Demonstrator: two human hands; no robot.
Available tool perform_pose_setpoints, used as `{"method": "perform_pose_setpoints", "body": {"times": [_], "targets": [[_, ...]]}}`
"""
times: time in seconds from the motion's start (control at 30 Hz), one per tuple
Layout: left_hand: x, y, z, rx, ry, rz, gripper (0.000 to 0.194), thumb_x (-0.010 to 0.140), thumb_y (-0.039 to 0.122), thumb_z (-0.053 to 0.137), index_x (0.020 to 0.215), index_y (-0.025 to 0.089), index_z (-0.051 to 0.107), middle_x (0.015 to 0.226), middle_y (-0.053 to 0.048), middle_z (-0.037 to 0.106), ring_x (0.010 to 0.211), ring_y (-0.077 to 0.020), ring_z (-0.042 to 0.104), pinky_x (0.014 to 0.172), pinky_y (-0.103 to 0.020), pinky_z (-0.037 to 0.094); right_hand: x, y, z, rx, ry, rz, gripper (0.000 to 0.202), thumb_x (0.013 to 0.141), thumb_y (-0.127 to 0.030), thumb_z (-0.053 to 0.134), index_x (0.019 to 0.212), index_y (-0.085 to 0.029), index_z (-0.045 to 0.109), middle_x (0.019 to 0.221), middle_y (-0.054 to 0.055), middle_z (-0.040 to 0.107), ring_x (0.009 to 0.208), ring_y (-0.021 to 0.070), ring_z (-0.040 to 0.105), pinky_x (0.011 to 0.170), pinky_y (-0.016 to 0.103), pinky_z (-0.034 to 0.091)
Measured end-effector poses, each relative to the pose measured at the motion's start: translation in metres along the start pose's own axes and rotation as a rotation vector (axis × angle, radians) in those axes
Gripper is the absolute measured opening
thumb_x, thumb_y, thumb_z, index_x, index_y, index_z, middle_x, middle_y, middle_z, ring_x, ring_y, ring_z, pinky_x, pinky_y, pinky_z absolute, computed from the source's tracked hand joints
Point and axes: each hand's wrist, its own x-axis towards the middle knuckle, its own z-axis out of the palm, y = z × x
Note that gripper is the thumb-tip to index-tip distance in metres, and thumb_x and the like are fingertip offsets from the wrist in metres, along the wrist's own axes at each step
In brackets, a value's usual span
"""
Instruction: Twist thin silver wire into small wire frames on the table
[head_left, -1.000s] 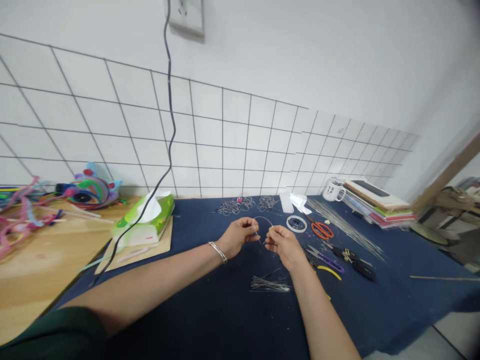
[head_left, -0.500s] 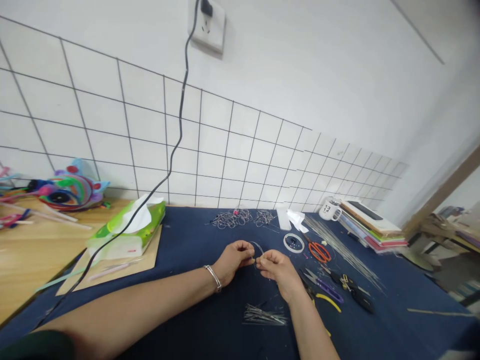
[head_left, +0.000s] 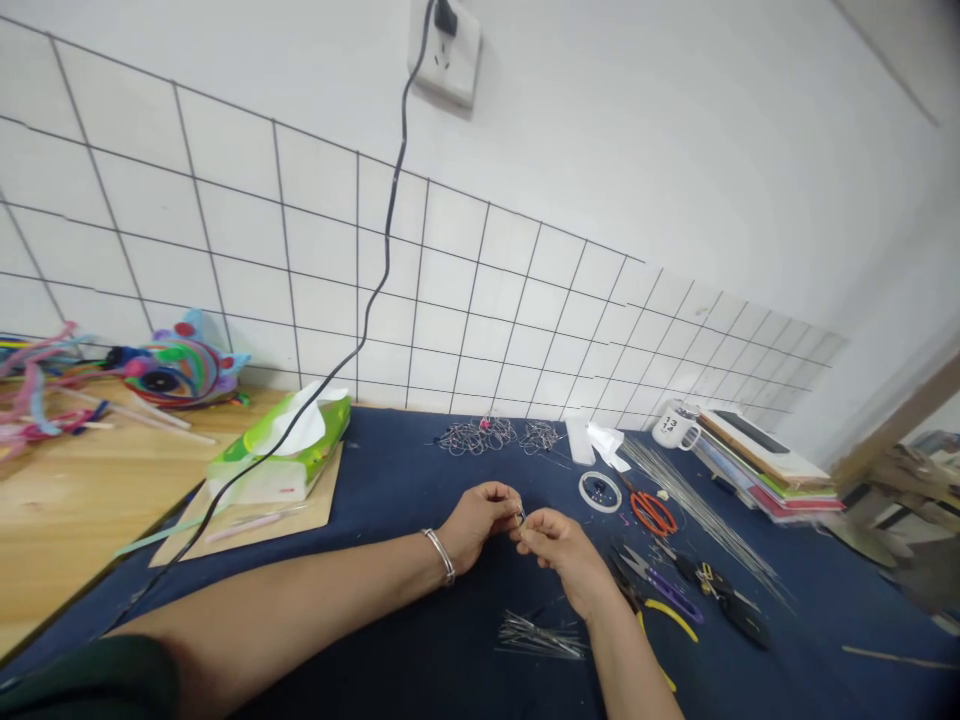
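Above the dark blue cloth, my left hand [head_left: 476, 522] is closed in a pinch on a thin piece of wire [head_left: 521, 514]. My right hand [head_left: 561, 552] pinches the same wire from the other side, its fingertips close against the left ones. Most of the wire is hidden by the fingers. A bundle of short cut wires [head_left: 540, 637] lies on the cloth just below my hands. Right of my right hand are yellow-handled pliers [head_left: 671, 619], purple snips [head_left: 673, 597] and a black-handled cutting tool [head_left: 739, 615].
Orange-handled scissors [head_left: 653, 514] and a round white-rimmed dish [head_left: 600, 505] lie behind the tools. Long straight wires [head_left: 705, 510] stretch to the right. Tangled wire loops [head_left: 476, 437] lie at the back. A tissue pack [head_left: 259, 482] is left; a mug [head_left: 671, 428] stands near stacked books [head_left: 772, 470].
The view has shifted, so the whole scene sits slightly further right. The wire loop that stood up between my hands no longer shows, and my fingertips have come closer together.
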Motion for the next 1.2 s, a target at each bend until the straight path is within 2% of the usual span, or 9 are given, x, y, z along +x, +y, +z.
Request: {"method": "perform_pose_setpoints", "body": {"times": [0.2,0.43,0.57,0.67,0.77,0.87,0.97,1.07,1.2], "targets": [[0.000,-0.001,0.000,0.040,0.014,0.044,0.019,0.062,0.022,0.070,0.071,0.012,0.056,0.069,-0.001,0.057,0.061,-0.0092,0.055,0.064,-0.025,0.047,0.002,-0.001,0.005,0.010,0.065,-0.051,0.020,0.071,-0.038,0.063,0.075,-0.019,0.065,0.073,0.002,0.064,0.064,0.0129,0.051,0.055,0.024,0.032],[-0.002,0.000,0.003,0.129,0.030,0.192,0.034,0.062,0.018,0.069,0.090,0.015,0.050,0.083,-0.001,0.053,0.061,-0.0079,0.054,0.058,-0.023,0.047,0.009,0.011,0.004,0.122,0.181,-0.049,0.025,0.074,-0.042,0.061,0.076,-0.017,0.065,0.070,0.004,0.063,0.060,0.0120,0.051,0.054,0.023,0.032],[-0.001,0.000,0.003,0.220,0.013,0.237,0.036,0.065,0.018,0.066,0.095,0.016,0.047,0.086,-0.001,0.052,0.061,-0.0077,0.053,0.058,-0.024,0.047,0.011,0.015,0.004,0.167,0.232,-0.065,0.026,0.073,-0.042,0.062,0.077,-0.016,0.066,0.069,0.004,0.064,0.060,0.0126,0.052,0.054,0.024,0.033],[0.001,0.001,0.002,0.332,0.040,0.296,0.037,0.065,0.018,0.066,0.097,0.017,0.048,0.090,-0.003,0.053,0.069,-0.0103,0.055,0.063,-0.025,0.047,0.012,0.016,0.003,0.187,0.276,-0.062,0.027,0.071,-0.042,0.064,0.077,-0.016,0.066,0.069,0.005,0.065,0.059,0.0136,0.053,0.055,0.025,0.034],[0.003,0.002,-0.001,0.473,0.099,0.422,0.041,0.062,0.016,0.068,0.099,0.017,0.050,0.096,-0.005,0.053,0.084,-0.0142,0.055,0.070,-0.026,0.046,0.013,0.017,0.001,0.217,0.321,-0.046,0.026,0.068,-0.041,0.066,0.077,-0.016,0.066,0.068,0.005,0.065,0.059,0.0138,0.054,0.055,0.025,0.034],[0.006,0.004,-0.004,0.554,0.090,0.471,0.029,0.064,0.016,0.065,0.091,0.017,0.055,0.092,-0.004,0.055,0.084,-0.0149,0.054,0.072,-0.026,0.044,0.014,0.017,-0.001,0.251,0.336,-0.026,0.026,0.067,-0.040,0.068,0.078,-0.017,0.066,0.067,0.004,0.065,0.058,0.0133,0.054,0.054,0.025,0.034],[0.009,0.004,-0.006,0.557,0.089,0.422,0.014,0.065,0.017,0.063,0.079,0.016,0.058,0.080,-0.002,0.057,0.074,-0.0131,0.053,0.070,-0.025,0.043,0.015,0.018,-0.002,0.263,0.333,-0.017,0.027,0.065,-0.041,0.069,0.077,-0.017,0.067,0.067,0.005,0.066,0.057,0.0135,0.054,0.053,0.025,0.034],[0.009,0.005,-0.006,0.527,0.101,0.401,0.011,0.066,0.018,0.062,0.076,0.016,0.059,0.075,-0.001,0.057,0.069,-0.0121,0.051,0.067,-0.024,0.041,0.015,0.017,-0.002,0.284,0.336,0.001,0.029,0.063,-0.042,0.070,0.077,-0.016,0.066,0.067,0.005,0.066,0.057,0.0137,0.055,0.052,0.025,0.034],[0.007,0.006,-0.005,0.597,0.078,0.451,0.011,0.067,0.017,0.062,0.077,0.016,0.060,0.076,-0.001,0.057,0.070,-0.0126,0.051,0.066,-0.023,0.041,0.014,0.016,-0.003,0.311,0.320,-0.004,0.029,0.065,-0.041,0.069,0.079,-0.017,0.065,0.068,0.004,0.066,0.058,0.0133,0.055,0.053,0.024,0.035]]}}
